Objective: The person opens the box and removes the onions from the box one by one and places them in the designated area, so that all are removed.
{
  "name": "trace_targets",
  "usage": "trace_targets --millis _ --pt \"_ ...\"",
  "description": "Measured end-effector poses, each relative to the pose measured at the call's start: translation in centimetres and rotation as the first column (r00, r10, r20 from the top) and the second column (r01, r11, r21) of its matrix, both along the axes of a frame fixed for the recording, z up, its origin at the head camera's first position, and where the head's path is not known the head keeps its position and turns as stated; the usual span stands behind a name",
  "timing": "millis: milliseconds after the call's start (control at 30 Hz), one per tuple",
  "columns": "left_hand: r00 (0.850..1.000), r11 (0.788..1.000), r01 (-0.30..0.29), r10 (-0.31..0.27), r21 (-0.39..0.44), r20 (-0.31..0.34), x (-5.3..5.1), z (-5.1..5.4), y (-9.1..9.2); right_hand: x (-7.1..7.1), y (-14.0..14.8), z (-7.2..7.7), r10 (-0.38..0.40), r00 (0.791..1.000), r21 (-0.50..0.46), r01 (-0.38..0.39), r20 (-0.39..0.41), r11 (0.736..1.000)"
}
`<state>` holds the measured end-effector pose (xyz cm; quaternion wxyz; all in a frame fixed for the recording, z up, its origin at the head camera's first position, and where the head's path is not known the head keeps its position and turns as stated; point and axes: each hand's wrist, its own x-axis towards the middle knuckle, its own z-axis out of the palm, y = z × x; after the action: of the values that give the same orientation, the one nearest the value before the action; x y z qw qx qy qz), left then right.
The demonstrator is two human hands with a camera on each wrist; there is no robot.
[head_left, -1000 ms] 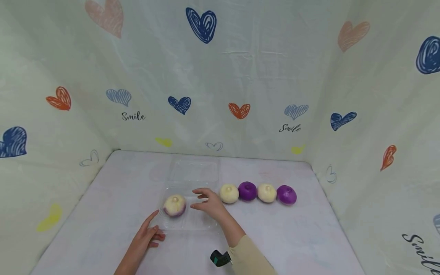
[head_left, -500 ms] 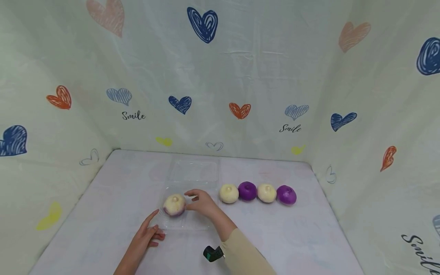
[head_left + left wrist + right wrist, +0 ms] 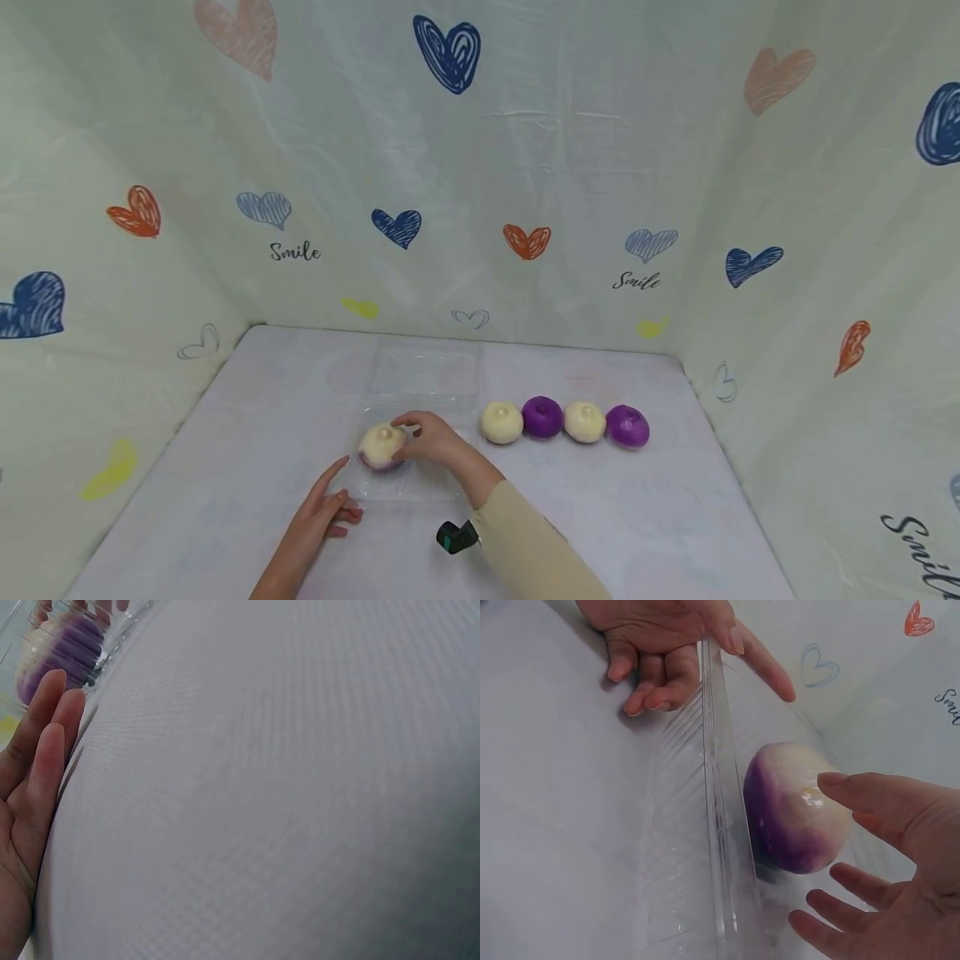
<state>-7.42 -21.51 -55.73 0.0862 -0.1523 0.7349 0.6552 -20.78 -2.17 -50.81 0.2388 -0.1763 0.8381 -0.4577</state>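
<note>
A purple-and-white turnip (image 3: 378,448) sits in the left part of an open clear plastic clamshell box (image 3: 442,492). My right hand (image 3: 435,442) is at the turnip's right side, thumb and fingers spread around it. In the right wrist view one fingertip overlaps the turnip (image 3: 795,817), while the other fingers are apart; whether the hand touches it I cannot tell. My left hand (image 3: 318,512) lies at the box's near left corner, index finger extended along its wall. The left wrist view shows the left hand's fingers (image 3: 46,757) fairly straight beside the box.
Right of the box, a row of round bulbs alternates white (image 3: 502,423), purple (image 3: 542,417), white (image 3: 584,422) and purple (image 3: 627,427). The box's clear lid (image 3: 423,371) lies folded back behind it. A dark green-black device (image 3: 456,537) is by the right sleeve.
My right hand has moved left from over the box's right part to the turnip. The left hand has stayed at the box corner.
</note>
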Motion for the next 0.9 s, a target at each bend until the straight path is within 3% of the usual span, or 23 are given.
trace_targets --millis 267,900 --pt "1.0 1.0 -0.003 0.003 0.003 -0.006 0.1 0.0 0.0 -0.6 -0.6 -0.3 0.045 0.998 -0.001 -0.045 0.034 0.999" --pt "1.0 1.0 -0.008 0.008 0.001 -0.01 0.1 0.0 0.1 -0.5 -1.5 -0.2 0.056 0.998 0.012 -0.056 0.006 0.998"
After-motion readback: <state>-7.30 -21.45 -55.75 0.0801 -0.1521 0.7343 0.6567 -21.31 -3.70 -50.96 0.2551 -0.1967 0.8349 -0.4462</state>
